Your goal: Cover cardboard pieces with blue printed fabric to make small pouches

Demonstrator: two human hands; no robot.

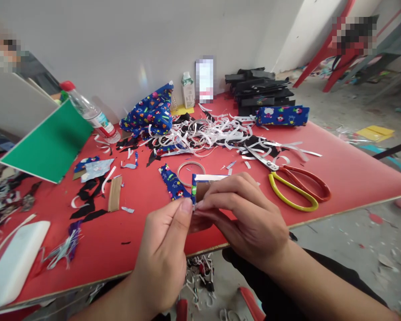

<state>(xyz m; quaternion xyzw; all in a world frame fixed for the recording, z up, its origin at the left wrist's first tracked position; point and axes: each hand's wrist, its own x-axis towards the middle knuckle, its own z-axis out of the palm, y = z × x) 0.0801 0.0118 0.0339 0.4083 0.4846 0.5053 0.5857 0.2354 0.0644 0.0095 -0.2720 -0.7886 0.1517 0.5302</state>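
Note:
Between my hands, over the front edge of the red table, is a small brown cardboard piece (pixel 203 189) edged with blue patterned fabric and a white strip. My left hand (pixel 167 247) pinches its lower left corner, thumb on top. The fingers of my right hand (pixel 247 216) are closed on the same piece from the right and cover much of it. Just behind lie a blue patterned fabric scrap (pixel 173 182) and a roll of tape (pixel 191 174). To the right rest scissors (pixel 296 187) with one yellow and one red handle.
A heap of white and black strips (pixel 207 133) spreads across the table's back, beside crumpled blue patterned fabric (pixel 150 111). Black folded pieces (pixel 260 89) are stacked at back right. On the left stand a bottle (pixel 96 118) and a green board (pixel 50 142); a white case (pixel 16 263) lies nearer.

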